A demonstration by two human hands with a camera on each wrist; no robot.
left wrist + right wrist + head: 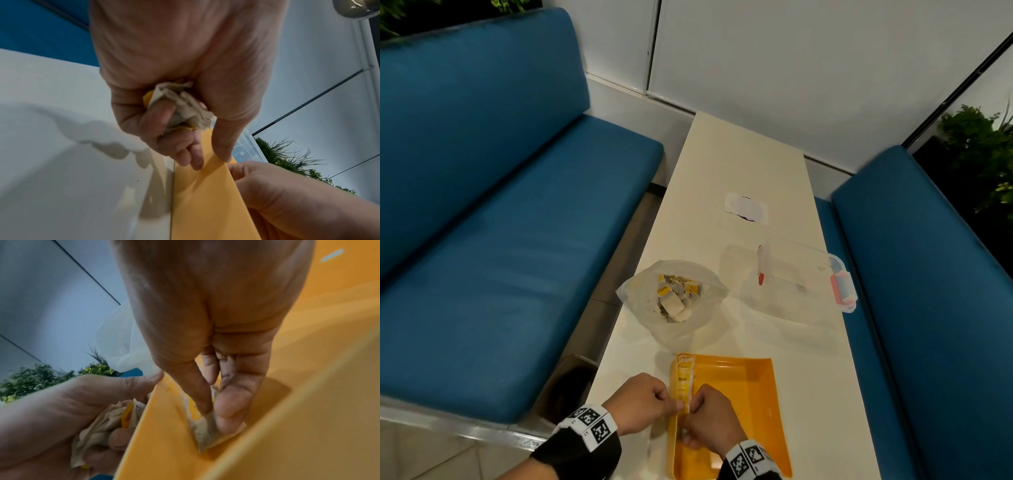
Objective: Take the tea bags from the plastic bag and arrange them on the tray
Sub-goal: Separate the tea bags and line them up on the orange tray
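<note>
An orange tray [750, 404] lies at the near end of the table, with a row of tea bags [683, 380] along its left wall. My left hand [643, 404] hovers just outside that wall, gripping a crumpled bunch of tea bags [180, 105] in its palm. My right hand [709, 421] is inside the tray, where thumb and fingers pinch one tea bag [211, 433] against the tray floor [308, 402]. The clear plastic bag [671, 301] behind the tray stands open and holds several more tea bags.
A clear plastic box [801, 277] with red latches sits to the right of the bag. A white paper slip [746, 208] lies farther back on the narrow cream table [739, 164]. Blue benches [500, 222] flank both sides; the table's left edge is close to my left hand.
</note>
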